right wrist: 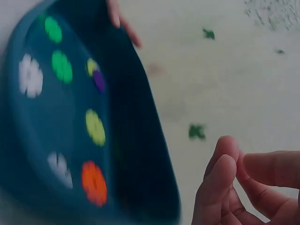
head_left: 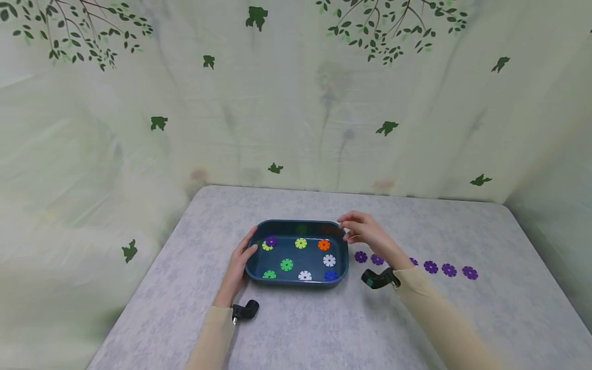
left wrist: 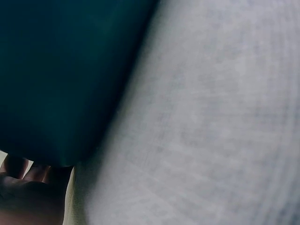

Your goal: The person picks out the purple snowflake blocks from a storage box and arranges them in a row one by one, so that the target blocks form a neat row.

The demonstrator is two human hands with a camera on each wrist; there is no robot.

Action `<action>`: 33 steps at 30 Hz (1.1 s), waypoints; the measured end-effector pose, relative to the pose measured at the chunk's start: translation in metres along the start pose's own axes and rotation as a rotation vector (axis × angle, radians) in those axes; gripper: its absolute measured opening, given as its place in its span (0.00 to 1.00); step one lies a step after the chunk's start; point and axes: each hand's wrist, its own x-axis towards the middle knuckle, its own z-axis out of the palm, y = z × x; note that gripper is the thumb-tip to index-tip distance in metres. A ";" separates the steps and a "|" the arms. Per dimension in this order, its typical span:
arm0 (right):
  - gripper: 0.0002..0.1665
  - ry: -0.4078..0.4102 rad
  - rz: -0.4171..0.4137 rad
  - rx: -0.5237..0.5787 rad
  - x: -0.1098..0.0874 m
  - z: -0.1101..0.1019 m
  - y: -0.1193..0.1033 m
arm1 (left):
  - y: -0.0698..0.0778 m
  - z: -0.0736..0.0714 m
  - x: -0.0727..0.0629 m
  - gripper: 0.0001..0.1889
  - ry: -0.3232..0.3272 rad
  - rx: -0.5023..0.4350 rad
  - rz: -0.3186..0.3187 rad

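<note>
A dark blue tray [head_left: 296, 282] lies on the table with several flower-shaped discs in it. Among them are an orange disc [head_left: 324, 245], a blue disc [head_left: 330, 276], a white disc [head_left: 329, 260], a green disc [head_left: 287, 264] and a yellow disc [head_left: 301, 243]. One purple disc [head_left: 271, 241] overlaps another yellow one. My left hand [head_left: 240, 261] grips the tray's left end, thumb at the rim. At the tray's upper right corner, my right hand [head_left: 365, 232] is raised with loosely bent fingers; nothing shows between thumb and fingers [right wrist: 220, 171] in the right wrist view.
Right of the tray, several purple discs [head_left: 430, 266] form a row on the grey table [head_left: 287, 329], partly covered by my right wrist. A pale curtain [head_left: 296, 128] with leaf prints stands behind the table's far edge. Each wrist wears a black camera [head_left: 376, 279].
</note>
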 end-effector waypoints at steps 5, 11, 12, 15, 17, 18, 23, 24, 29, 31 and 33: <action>0.19 -0.111 0.017 0.069 0.026 0.054 -0.011 | -0.002 -0.001 0.000 0.26 0.014 0.010 0.001; 0.18 -0.199 0.065 0.106 0.049 0.103 -0.013 | -0.002 0.000 0.001 0.25 0.016 0.007 -0.021; 0.18 -0.204 0.075 0.106 0.052 0.109 -0.013 | -0.001 0.000 0.001 0.25 0.013 0.005 -0.029; 0.18 -0.203 0.125 0.115 0.061 0.127 -0.012 | 0.004 0.000 -0.001 0.25 0.003 -0.010 -0.045; 0.18 -0.190 0.159 0.129 0.065 0.137 -0.012 | 0.010 0.001 -0.003 0.26 -0.012 -0.015 -0.048; 0.19 -0.184 0.181 0.147 0.067 0.141 -0.012 | 0.014 0.002 -0.005 0.26 -0.017 -0.017 -0.047; 0.20 -0.137 0.311 0.315 0.076 0.159 -0.010 | 0.026 0.004 -0.010 0.26 -0.033 -0.002 -0.041; 0.21 -0.131 0.331 0.351 0.078 0.163 -0.009 | 0.026 0.004 -0.011 0.26 -0.032 0.001 -0.039; 0.23 -0.106 0.347 0.392 0.081 0.173 -0.007 | 0.027 0.004 -0.010 0.26 -0.023 -0.003 -0.028; 0.23 -0.091 0.340 0.368 0.081 0.174 -0.006 | 0.026 0.004 -0.010 0.27 -0.023 -0.008 -0.029; 0.22 -0.077 0.338 0.341 0.082 0.174 -0.005 | 0.026 0.005 -0.011 0.27 -0.026 -0.012 -0.030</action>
